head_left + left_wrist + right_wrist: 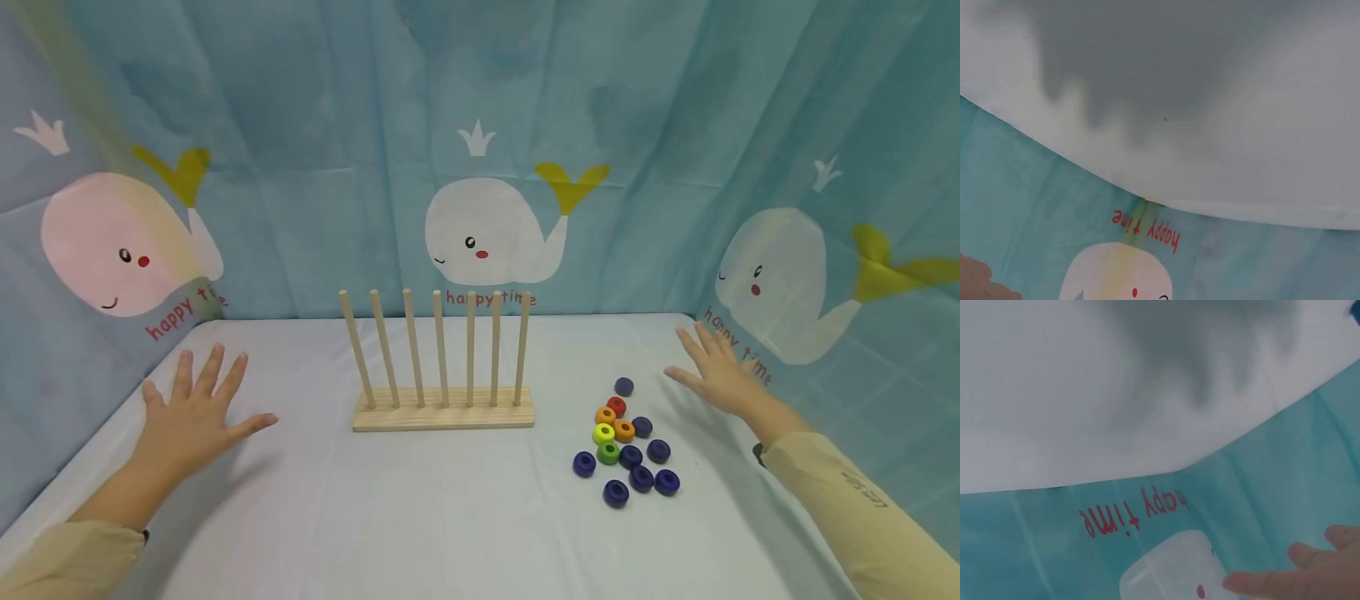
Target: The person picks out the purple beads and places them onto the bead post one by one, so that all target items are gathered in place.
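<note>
My left hand (191, 417) hovers over the left side of the white table, fingers spread and holding nothing. On the far right, my right hand (716, 375) is also raised with fingers apart, nothing in it. Between them stands a wooden peg rack (442, 418), a flat base with several upright bare dowels. Nearer to the right hand lies a loose group of small rings: several dark blue rings (631, 457), a red ring (617, 407), two orange rings (624, 430), a yellow ring (603, 433) and a green ring (608, 452). In the right wrist view, fingers (1297, 581) show at the lower right.
A blue curtain (300, 208) printed with whales hangs behind the table and along both sides. The white tabletop (420, 517) stretches in front of the rack. Soft hand shadows fall on it in both wrist views.
</note>
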